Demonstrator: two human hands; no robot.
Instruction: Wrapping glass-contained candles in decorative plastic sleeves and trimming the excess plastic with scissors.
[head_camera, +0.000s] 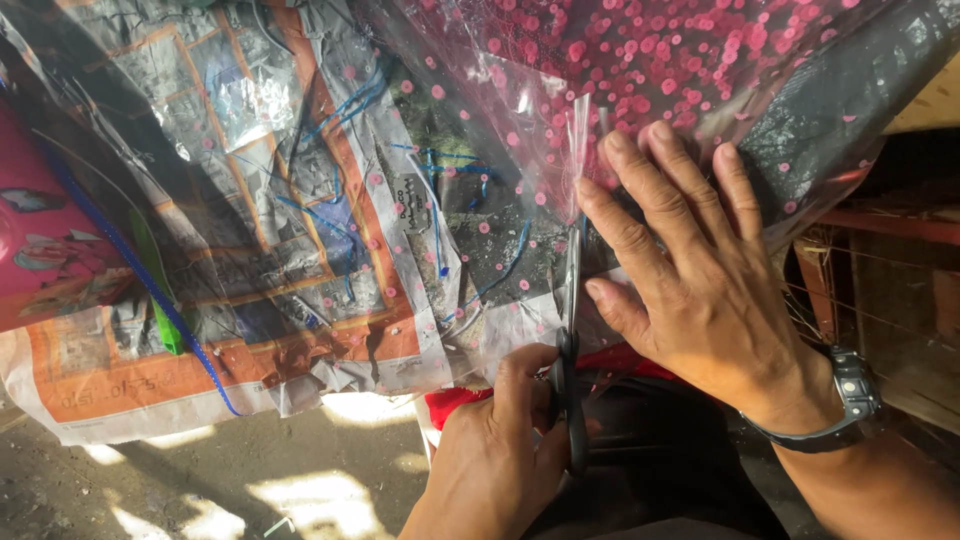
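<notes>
A clear plastic sheet with pink dots (520, 110) lies spread over newspaper (230, 200). My left hand (495, 450) grips the black handles of a pair of scissors (571, 330). The blades point away from me and sit in a cut in the sheet, one cut edge curling up. My right hand (690, 280), with a dark watch (850, 395) on its wrist, is pressed flat with fingers spread on the sheet just right of the blades.
Blue strings (440, 200) run over the newspaper. At the left lie a pink patterned cloth (50, 240) and a green strip (160, 290). A red edge (460, 400) shows under the sheet. Bare ground (250, 480) is below; wooden boards (900, 280) stand at right.
</notes>
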